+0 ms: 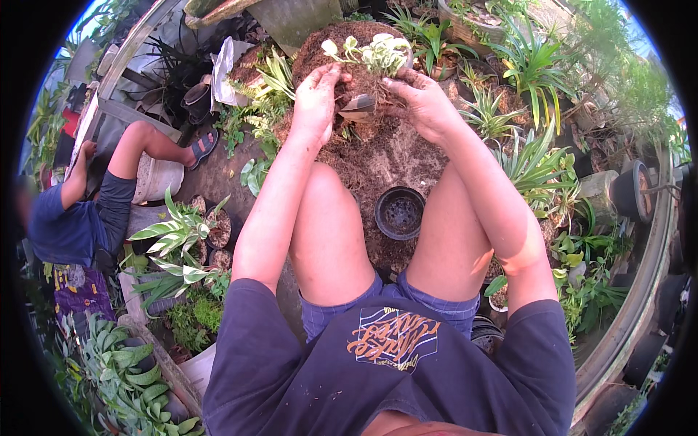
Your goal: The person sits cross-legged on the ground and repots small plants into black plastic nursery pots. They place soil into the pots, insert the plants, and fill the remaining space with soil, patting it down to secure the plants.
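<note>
A small variegated plant (381, 53) with cream and green leaves and bare, soil-covered roots is held up over a heap of brown potting mix. My right hand (417, 98) grips it at the root ball. With its fingertips, my left hand (320, 92) pinches a thin stem or root at the plant's left side. Between and below the hands, the blade of a trowel (358, 108) rests on the mix; its handle cannot be made out. An empty black plastic pot (399, 213) stands on the ground between my knees.
Potted spider plants (493, 114) crowd the right side. Variegated plants in pots (182, 229) stand at the left, where another person (71, 218) sits. A concrete planter (297, 24) is beyond the heap. Stacked black pots (487, 333) lie beside my right hip.
</note>
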The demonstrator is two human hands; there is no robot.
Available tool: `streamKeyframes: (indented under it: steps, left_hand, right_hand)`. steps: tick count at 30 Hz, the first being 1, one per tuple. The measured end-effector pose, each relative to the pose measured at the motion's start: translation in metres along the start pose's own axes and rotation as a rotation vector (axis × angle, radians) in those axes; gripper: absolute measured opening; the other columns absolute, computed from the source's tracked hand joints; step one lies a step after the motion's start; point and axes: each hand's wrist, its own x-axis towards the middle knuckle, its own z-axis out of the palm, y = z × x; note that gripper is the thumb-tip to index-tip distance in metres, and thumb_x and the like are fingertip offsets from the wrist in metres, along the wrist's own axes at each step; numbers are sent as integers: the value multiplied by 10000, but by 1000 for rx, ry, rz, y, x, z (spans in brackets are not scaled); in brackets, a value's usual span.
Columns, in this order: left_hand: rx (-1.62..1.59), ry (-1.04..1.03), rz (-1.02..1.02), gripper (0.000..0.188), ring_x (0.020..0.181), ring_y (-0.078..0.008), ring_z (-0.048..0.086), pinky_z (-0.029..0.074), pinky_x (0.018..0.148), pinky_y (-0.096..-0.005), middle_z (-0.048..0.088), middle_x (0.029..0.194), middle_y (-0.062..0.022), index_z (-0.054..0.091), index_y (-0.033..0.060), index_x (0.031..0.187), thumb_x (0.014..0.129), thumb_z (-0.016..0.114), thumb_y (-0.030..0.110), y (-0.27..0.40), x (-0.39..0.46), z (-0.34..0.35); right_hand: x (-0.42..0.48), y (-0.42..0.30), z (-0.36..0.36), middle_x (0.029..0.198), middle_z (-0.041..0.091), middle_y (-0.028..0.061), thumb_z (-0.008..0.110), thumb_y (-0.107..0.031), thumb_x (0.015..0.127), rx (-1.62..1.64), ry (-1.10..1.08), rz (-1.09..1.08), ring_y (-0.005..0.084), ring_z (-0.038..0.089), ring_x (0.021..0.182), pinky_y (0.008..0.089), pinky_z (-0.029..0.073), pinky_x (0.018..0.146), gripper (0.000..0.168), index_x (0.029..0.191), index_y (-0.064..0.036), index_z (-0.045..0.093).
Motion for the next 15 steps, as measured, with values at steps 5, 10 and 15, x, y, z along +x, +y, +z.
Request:
streamKeyframes:
  steps: [5,10,15]
  left_hand:
    - [194,-50,-8,297,957,-123,630,514,817,-301,662,1055,-27,645,62,1154,1017,568,313,3,0,-8]
    - [505,-195,215,359,904,-135,640,591,700,-297,663,1016,-74,645,-25,1146,953,675,276,1,-9,10]
    - [375,-201,76,297,907,-139,646,612,707,-304,674,989,-63,652,-18,1130,947,679,214,3,-11,11]
  right_hand:
    - [3,3,-8,1131,644,103,704,-103,912,-61,38,-55,164,625,997,316,560,874,356,1216,37,582]
    - [3,7,-8,1119,699,91,718,-134,898,-433,-70,-150,123,611,1019,294,493,908,356,1207,30,652]
    - [3,5,-8,1073,716,136,715,-190,892,-846,-81,-256,176,649,968,340,500,901,357,1180,16,669]
